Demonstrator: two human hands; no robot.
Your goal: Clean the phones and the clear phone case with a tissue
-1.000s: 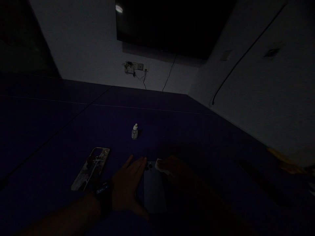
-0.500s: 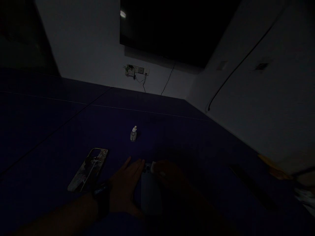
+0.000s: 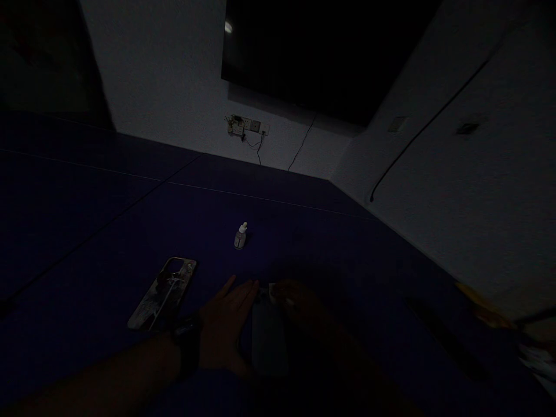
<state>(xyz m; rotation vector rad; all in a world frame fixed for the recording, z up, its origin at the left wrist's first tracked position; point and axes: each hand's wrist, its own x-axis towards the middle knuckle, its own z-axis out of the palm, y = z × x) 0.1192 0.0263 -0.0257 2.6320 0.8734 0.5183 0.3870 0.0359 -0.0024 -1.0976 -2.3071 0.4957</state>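
A smartphone (image 3: 268,341) lies back up on the dark blue surface, its camera bump at the far end. My left hand (image 3: 226,321) rests along the phone's left edge, fingers stretched out and thumb spread towards the near end. With fingers closed, my right hand (image 3: 297,301) presses a small white piece, perhaps a cloth or pad (image 3: 272,292), against the phone by the cameras. Darkness hides most of that hand's fingers. Left of my hands is a patterned phone case (image 3: 164,294). Beyond the phone stands a small dropper bottle (image 3: 240,236) with a white top.
A long dark object (image 3: 443,336) lies on the right. Past it is a yellowish item (image 3: 482,304) at the surface's edge. On the far wall are a large screen (image 3: 321,52) and sockets (image 3: 249,124) with cables. The room is very dim.
The view has shifted slightly, and the picture is darker. Both hands keep nearly the same places on the phone; the white piece remains in my right hand near the cameras.
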